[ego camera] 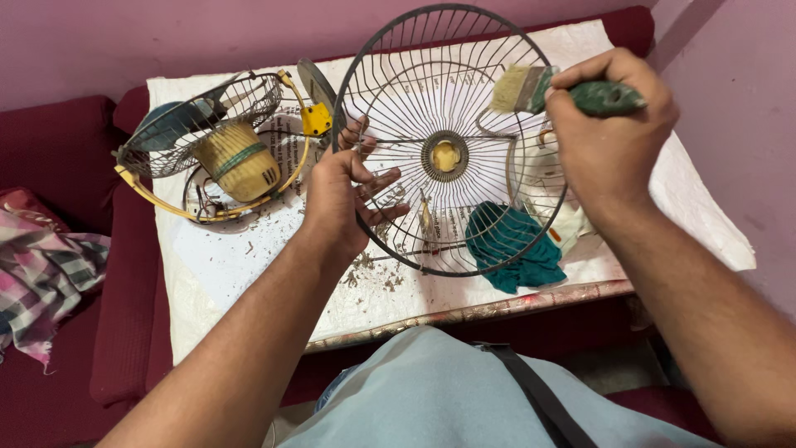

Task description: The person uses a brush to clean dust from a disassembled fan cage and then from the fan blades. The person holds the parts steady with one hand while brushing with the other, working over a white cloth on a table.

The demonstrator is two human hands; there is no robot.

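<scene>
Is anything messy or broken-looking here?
Yes. Grey crumbs of dirt are scattered over the white sheet under the wire fan guard that the left hand holds up. The fan lies in pieces at the left. The right hand grips a paintbrush.

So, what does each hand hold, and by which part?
Left hand holds the round fan guard by its rim; right hand holds the paintbrush by its green handle.

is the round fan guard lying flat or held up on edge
Held up on edge: the left hand grips the fan guard by its rim, tilted above the table.
</scene>
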